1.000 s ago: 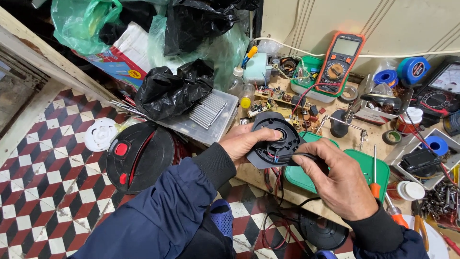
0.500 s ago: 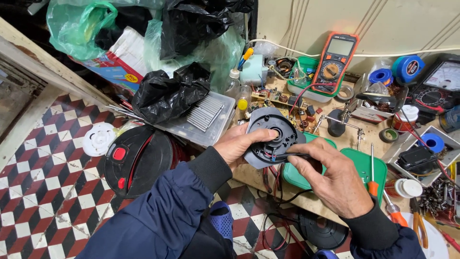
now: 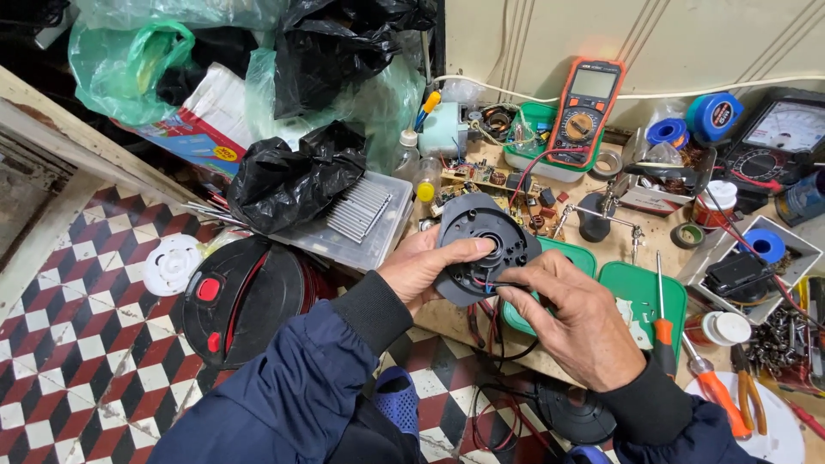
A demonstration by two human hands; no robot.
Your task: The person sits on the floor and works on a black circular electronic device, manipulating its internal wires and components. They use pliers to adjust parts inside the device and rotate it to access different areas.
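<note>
The round dark plastic disc (image 3: 483,247) is held in the air just above the front edge of the surface (image 3: 653,236), its flat face turned up to the camera, so it has no real long axis; only thin red and black wires (image 3: 490,326) hang down from it toward 6 o'clock. The left hand (image 3: 423,268) comes in from 8 o'clock and its grip is closed on the disc, thumb lying over the face near the centre hole. The right hand (image 3: 577,325) comes from 4 o'clock, and its fingertips pinch at the lower edge of the disc where the wires leave; I cannot tell whether it pinches a wire or a small part. Both hands touch the disc, the left one carrying it. At 3 o'clock, near the right hand, lie two green lids (image 3: 640,296) and a screwdriver with orange handle (image 3: 662,322). At 12 o'clock stands an orange multimeter (image 3: 586,107), leaning, with rolls of blue tape (image 3: 715,116) to its right. At 9 o'clock is a black plastic bag (image 3: 288,180) on a clear box, and farther at 10 o'clock a flat package in blue and red with a round yellow label (image 3: 210,137). On the tiled floor (image 3: 77,361) at 8 o'clock lies a black round housing with red buttons (image 3: 241,296).
</note>
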